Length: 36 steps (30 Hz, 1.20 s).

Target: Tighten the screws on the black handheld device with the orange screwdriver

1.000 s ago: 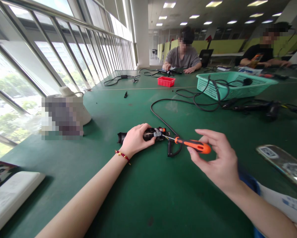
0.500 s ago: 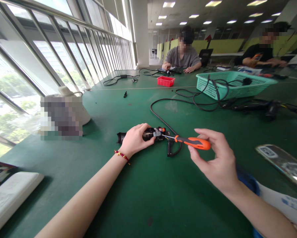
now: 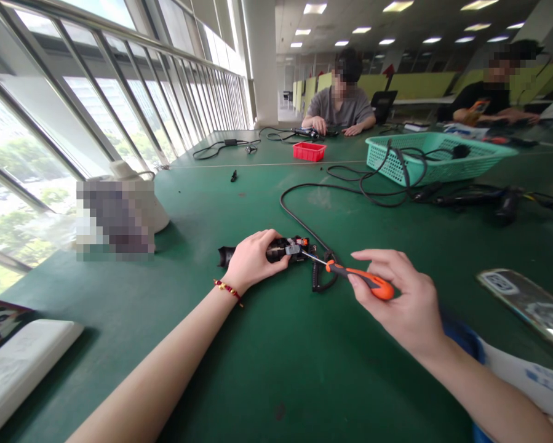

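Note:
My left hand is wrapped over a black tube-shaped corded device, pressing it against the green tabletop. Grey and orange parts and some wires show at the device's uncovered right end; its middle lies under my fingers. An orange and black screwdriver slants up to the right, its metal tip among those parts. My right hand has the handle loosely held, thumb against it and index finger lifted off. A black cord with a ribbed sleeve lies beside the device's right end.
A teal basket holds black cables, with more black devices before it. A small red tray and a tiny black part lie ahead. A phone is at right, a white box at left. Two people sit beyond.
The screwdriver's handle has swung down toward me while its tip stays in the device. My right thumb and fingers have shifted on the handle. My left hand has stayed put.

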### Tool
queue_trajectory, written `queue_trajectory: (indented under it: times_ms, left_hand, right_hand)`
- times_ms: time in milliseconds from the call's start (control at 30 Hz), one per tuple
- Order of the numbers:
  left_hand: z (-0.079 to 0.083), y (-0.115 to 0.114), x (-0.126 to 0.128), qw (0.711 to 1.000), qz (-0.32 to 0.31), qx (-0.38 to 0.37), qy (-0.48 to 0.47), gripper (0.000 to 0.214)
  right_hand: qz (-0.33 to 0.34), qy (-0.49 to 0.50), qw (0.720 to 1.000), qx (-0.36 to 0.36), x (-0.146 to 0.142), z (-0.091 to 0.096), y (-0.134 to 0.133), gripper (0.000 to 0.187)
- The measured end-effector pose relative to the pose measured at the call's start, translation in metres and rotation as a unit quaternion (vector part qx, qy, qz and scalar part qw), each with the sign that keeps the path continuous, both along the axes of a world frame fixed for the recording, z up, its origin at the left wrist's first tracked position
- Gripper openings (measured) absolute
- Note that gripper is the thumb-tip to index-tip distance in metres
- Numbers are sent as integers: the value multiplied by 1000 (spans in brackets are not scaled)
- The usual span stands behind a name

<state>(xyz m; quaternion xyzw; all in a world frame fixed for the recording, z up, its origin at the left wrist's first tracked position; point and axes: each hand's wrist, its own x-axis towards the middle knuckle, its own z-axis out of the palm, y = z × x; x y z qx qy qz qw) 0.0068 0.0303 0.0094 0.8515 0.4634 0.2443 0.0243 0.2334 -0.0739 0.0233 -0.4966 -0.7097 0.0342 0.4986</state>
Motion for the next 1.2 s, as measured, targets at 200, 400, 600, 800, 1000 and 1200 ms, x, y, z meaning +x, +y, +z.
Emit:
queue_trajectory:
  times_ms: [200,400,600,800,1000,1200]
  left_hand:
    - [-1,0,0,1000,0,2,3,29]
    - [0,-1,0,1000,-2,5,6,29]
    - [1,-1,1,1000,3,3,10,30]
    - [0,0,0,1000,3,2,11,30]
    - [0,0,1,1000,4,7,14,30]
    - [-1,1,1,1000,7,8,15,30]
  right_hand:
    - [-12,33,999,41,-1,-1,2,47]
    - [-41,27,999,1,0,-1,1,34]
    - [-37,-2,999,-3,-2,1,0,23]
    - [-42,17,998,39,-1,1,1,37]
    - [-40,17,999,9,0,1,1,32]
    - [-28,-2,1000,0,-2,4,0,27]
